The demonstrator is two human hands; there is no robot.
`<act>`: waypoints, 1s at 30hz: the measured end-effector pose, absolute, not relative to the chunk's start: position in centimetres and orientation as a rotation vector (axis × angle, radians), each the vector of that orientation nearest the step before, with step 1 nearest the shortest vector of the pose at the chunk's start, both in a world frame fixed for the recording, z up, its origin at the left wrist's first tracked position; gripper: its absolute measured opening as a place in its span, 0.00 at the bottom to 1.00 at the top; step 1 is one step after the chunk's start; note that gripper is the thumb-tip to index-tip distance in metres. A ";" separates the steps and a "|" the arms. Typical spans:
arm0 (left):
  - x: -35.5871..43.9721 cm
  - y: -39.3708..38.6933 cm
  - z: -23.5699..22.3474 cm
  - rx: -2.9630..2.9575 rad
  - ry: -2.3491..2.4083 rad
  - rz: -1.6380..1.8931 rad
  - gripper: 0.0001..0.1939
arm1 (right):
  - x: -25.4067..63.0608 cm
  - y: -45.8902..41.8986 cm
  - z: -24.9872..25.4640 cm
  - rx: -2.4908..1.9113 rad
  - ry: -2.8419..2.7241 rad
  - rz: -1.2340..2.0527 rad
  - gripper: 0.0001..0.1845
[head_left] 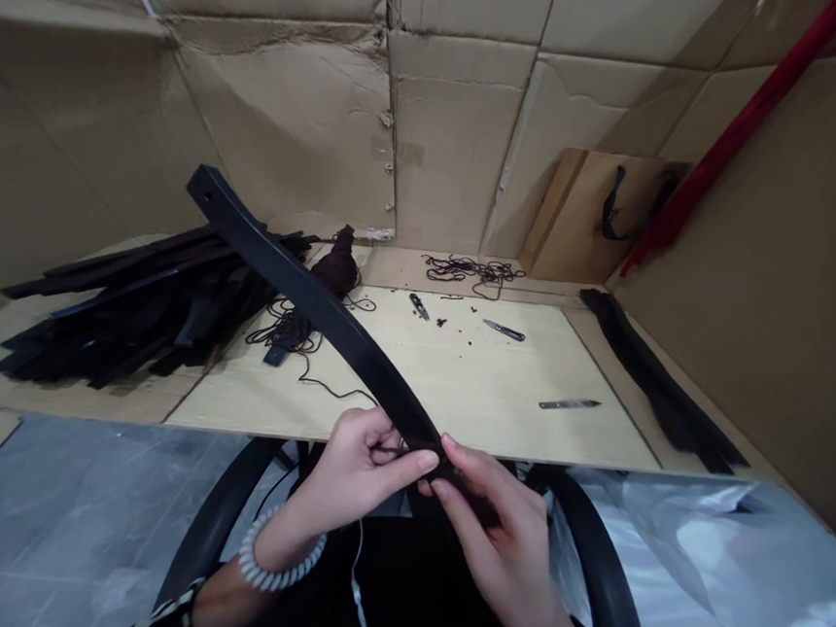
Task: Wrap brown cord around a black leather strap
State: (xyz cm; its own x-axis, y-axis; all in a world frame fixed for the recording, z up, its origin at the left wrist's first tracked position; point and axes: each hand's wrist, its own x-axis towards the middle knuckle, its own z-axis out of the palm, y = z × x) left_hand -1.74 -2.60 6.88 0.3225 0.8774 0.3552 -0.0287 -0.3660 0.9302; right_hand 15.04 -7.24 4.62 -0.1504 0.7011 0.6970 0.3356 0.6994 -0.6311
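A long black strap (303, 289) runs from the upper left down to my hands at the near edge of the pale board (470, 386). My left hand (360, 469) is closed, pinching the strap's near end with thumb and fingers. My right hand (494, 530) also grips that end from the right, fingers pressed along it. A dark thread runs from the strap end toward a tangle of thread (292, 327). A spiral band sits on my left wrist.
A heap of black straps (133, 308) lies at the left. A dark thread cone (338, 263), small snips (419, 305), a knife (504, 331) and a metal blade (567, 404) lie on the board. More black strips (665, 384) lie at the right. Cardboard walls surround the bench.
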 end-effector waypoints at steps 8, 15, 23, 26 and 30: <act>-1.6 -2.8 6.4 1.751 0.885 1.181 0.13 | 14.4 -7.2 4.7 -1.003 -1.470 0.609 0.12; -1.1 -2.5 6.2 1.836 0.829 1.203 0.11 | 14.0 -6.6 5.1 -1.022 -1.169 1.009 0.16; -0.7 -2.7 7.5 2.079 0.808 1.342 0.12 | 13.9 -5.3 4.8 -0.812 -0.816 1.534 0.27; -0.6 -3.0 7.5 2.089 0.738 1.353 0.05 | 14.4 -5.0 4.7 -0.603 -0.616 1.787 0.25; -0.7 -3.2 7.5 2.097 0.553 1.383 0.04 | 15.0 -4.6 3.8 -0.294 -0.507 2.035 0.14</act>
State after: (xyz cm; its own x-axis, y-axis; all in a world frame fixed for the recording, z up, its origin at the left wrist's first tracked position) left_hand -0.68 -3.16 7.51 0.3820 0.6128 0.6918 0.0325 -0.7570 0.6526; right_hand 14.96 -4.63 3.85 -0.4906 0.8714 0.0021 -0.7703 -0.4325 -0.4685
